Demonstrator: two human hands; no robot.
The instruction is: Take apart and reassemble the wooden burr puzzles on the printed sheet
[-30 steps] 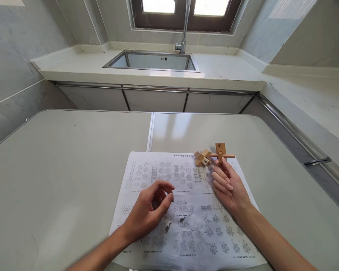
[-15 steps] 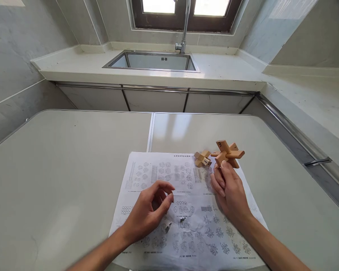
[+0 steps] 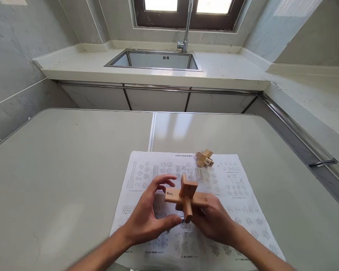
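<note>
A wooden interlocking puzzle [image 3: 187,195], its crossed bars marked with numbers, is held up over the printed sheet [image 3: 135,169]. My right hand [image 3: 217,218] grips it from the right, its fingertips partly hidden behind the bars. Just left of the puzzle is my left hand [image 3: 147,214], thumb and fingers spread wide around the near end of a bar. Whether the left fingers touch the wood, I cannot tell. At the sheet's far edge rests a smaller, paler wooden puzzle [image 3: 205,158] with numbers on one face.
The sheet of line diagrams lies on a pale table [image 3: 59,169] with a seam [image 3: 152,131] down its middle. Beyond the table are a counter [image 3: 226,69], a sink [image 3: 155,60] and a tap [image 3: 183,44]. A metal-edged ledge runs along the right.
My right hand has brought the wooden puzzle from beside the smaller one down and left to my left hand. The left hand has opened wider. The smaller puzzle stays put.
</note>
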